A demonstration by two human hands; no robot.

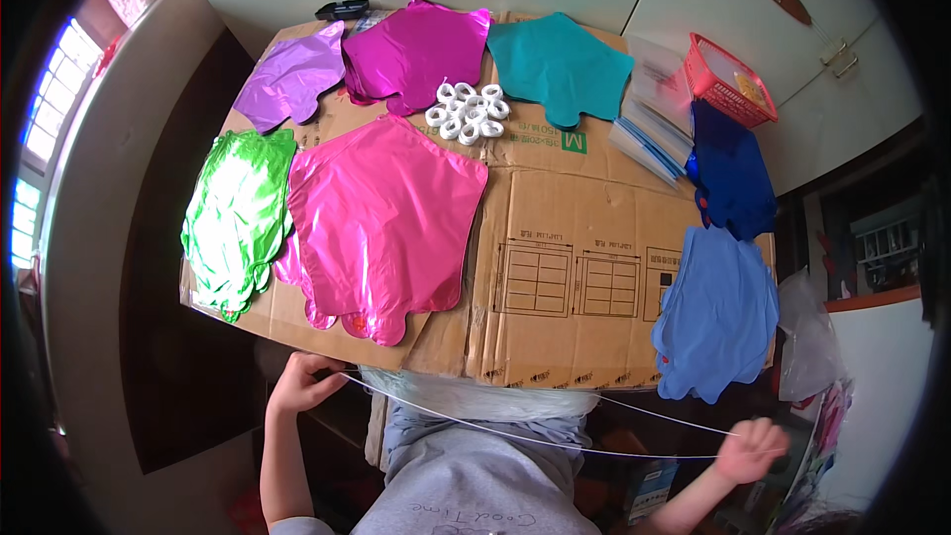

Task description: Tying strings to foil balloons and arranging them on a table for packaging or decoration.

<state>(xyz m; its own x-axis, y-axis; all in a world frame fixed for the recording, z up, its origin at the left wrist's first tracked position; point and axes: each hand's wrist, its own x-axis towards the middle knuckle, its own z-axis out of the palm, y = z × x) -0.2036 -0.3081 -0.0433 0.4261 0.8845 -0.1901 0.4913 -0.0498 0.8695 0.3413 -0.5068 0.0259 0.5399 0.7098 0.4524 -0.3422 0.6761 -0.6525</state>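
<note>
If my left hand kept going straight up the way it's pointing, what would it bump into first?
Probably the near edge of the cardboard sheet, just beyond the left hand, then the pink foil balloon. Depth is unclear; it may pass underneath.

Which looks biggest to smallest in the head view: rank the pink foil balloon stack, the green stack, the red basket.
1. pink foil balloon stack
2. green stack
3. red basket
The basket lies farther away near the rim, so its true size is unsure.

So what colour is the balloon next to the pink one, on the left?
Shiny green, seen clearly in the head view.

Ribbon rolls [468,112] behind balloon [381,223]
</note>
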